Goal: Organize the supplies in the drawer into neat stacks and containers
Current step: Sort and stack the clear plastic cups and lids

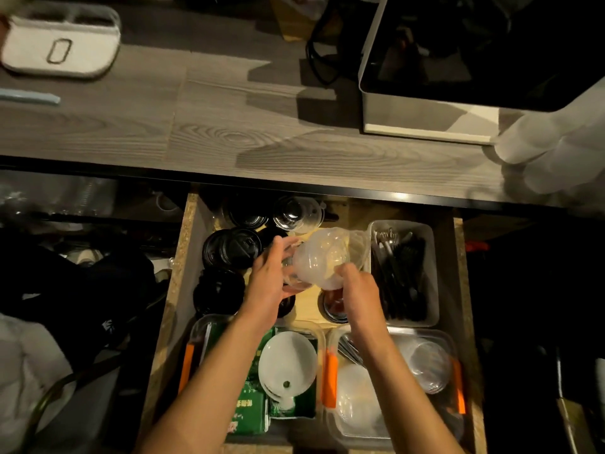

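**Seating the clear dome lids into one stack**

Both hands hold a bundle of clear dome lids (322, 257) above the middle of the open drawer (186, 257), which serves here as the landmark. The left hand (270, 280) cups the bundle's left side with fingers curled around it; the right hand (355, 291) pinches its near edge from above. The lids are lifted clear of the drawer floor, and a loose clear bag seems to trail off them toward the drawer's right side.

To do this step well, I would judge:

- Line the rims up before pressing, so the domes nest instead of jamming crooked.
- Squeeze lightly; thin plastic like this probably buckles under a hard grip.
- Keep the bag film out from between the lids.
- Pick a landing spot first. The black lids (234, 249) fill the drawer's left side, the cutlery tray (432, 273) sits along its right wall, and the two clear boxes (330, 417) at the drawer's front already hold a white funnel (288, 358) and other lids.
- A gap near the drawer's back, beside the clear cups (296, 213), looks the likeliest home.
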Action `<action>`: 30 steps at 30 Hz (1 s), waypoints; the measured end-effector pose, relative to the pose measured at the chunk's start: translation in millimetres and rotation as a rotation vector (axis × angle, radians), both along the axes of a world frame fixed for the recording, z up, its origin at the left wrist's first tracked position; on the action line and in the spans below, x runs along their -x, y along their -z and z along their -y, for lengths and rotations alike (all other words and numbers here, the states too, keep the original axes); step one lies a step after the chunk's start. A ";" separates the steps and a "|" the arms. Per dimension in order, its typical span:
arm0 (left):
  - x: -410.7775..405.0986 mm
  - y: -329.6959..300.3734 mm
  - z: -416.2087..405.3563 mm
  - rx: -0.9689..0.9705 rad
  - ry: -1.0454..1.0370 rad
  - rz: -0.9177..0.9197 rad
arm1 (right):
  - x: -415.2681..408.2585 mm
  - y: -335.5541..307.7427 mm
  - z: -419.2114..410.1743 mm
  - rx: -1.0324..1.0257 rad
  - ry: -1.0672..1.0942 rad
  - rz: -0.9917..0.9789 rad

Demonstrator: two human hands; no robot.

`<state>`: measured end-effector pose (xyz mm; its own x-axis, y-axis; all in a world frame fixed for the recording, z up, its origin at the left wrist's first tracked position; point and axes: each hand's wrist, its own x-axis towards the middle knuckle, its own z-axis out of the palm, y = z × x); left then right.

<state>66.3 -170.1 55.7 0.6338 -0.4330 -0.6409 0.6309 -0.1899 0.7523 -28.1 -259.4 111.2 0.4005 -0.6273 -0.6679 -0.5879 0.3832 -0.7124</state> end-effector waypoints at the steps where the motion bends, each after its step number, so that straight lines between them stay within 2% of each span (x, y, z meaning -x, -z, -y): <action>1: 3.5 -8.4 -0.9 0.019 0.011 0.015 | 2.0 -5.2 -0.3 0.029 -0.043 -0.012; 7: 33.0 -54.3 -5.4 0.102 0.056 0.016 | 25.3 -30.4 -0.3 0.223 -0.252 -0.107; 13: 70.3 -95.3 -4.6 0.126 0.070 0.067 | 58.2 -65.9 0.0 0.282 -0.427 -0.169; 17: 97.2 -120.4 -6.8 0.176 0.163 0.147 | 84.7 -82.7 1.0 0.298 -0.435 -0.201; 20: 116.9 -131.2 -9.3 0.188 0.160 0.202 | 102.5 -87.2 0.5 0.391 -0.461 -0.227; 26: 145.0 -141.1 -12.3 0.171 -0.055 -0.024 | 124.7 -106.9 -6.9 0.489 -0.316 0.184; 30: 159.0 -158.7 -13.3 0.213 -0.035 -0.024 | 132.9 -115.2 -9.2 0.769 -0.291 0.187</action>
